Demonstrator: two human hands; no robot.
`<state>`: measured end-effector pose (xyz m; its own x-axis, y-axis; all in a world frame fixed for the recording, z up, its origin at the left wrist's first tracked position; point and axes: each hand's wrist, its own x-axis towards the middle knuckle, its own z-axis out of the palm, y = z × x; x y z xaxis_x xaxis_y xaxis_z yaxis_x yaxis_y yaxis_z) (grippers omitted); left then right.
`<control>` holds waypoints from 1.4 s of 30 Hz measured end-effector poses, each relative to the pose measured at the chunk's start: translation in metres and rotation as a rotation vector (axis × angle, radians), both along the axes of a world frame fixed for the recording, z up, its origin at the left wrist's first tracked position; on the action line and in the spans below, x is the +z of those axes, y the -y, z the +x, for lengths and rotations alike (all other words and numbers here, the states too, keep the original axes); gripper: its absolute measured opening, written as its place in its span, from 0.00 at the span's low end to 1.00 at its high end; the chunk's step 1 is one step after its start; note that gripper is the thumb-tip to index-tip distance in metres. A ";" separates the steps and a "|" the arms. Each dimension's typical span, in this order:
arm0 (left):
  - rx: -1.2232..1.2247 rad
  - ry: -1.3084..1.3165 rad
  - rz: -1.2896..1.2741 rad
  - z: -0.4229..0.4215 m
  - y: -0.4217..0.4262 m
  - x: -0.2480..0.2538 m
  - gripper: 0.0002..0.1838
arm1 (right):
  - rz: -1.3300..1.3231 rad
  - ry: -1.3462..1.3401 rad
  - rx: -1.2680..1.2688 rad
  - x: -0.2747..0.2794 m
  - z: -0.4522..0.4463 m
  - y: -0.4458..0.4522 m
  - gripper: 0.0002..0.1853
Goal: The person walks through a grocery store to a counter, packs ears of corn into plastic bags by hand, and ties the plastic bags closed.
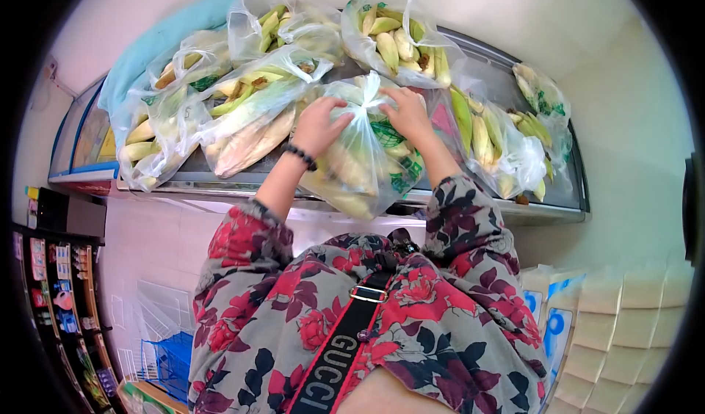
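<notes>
A clear plastic bag of corn [360, 168], knotted at the top, sits at the front edge of the counter. My left hand [321, 124] lies on the bag's upper left side, its fingers curved toward the knot. On the other side of the knot, my right hand [406, 114] touches the gathered plastic with bent fingers. Whether either hand pinches the plastic is hard to make out. Green print shows on the bag's right side. Another bag of corn [257, 131] lies just left of it, and an open-topped bag of corn [400, 43] stands behind.
More bagged corn [485, 139] lies on the right part of the dark counter [470, 197]. A light blue cloth [136, 65] covers the back left corner. Shelves with goods [66, 289] and a blue wire basket [172, 359] stand at the lower left. Cartons [554, 326] stand at the lower right.
</notes>
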<state>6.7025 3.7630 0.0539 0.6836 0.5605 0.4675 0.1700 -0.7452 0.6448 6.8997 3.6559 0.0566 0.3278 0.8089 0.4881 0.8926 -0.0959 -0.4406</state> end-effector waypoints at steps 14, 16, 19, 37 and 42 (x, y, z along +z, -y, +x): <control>-0.112 -0.413 -0.017 0.050 -0.040 -0.007 0.11 | 0.236 0.118 -0.298 0.058 -0.019 0.000 0.05; -0.159 -0.421 -0.018 0.060 -0.042 -0.012 0.11 | 0.352 0.099 -0.404 0.068 -0.022 0.012 0.05; -0.201 -0.445 0.044 0.064 -0.049 -0.027 0.11 | 0.378 -0.101 -0.474 0.117 -0.044 0.039 0.07; -0.529 0.037 -0.517 -0.040 -0.004 0.032 0.13 | -0.085 -0.093 -0.235 -0.019 -0.052 0.001 0.09; -0.062 0.449 -0.762 -0.055 -0.060 0.018 0.10 | 0.603 -1.120 -0.562 0.006 0.026 0.029 0.09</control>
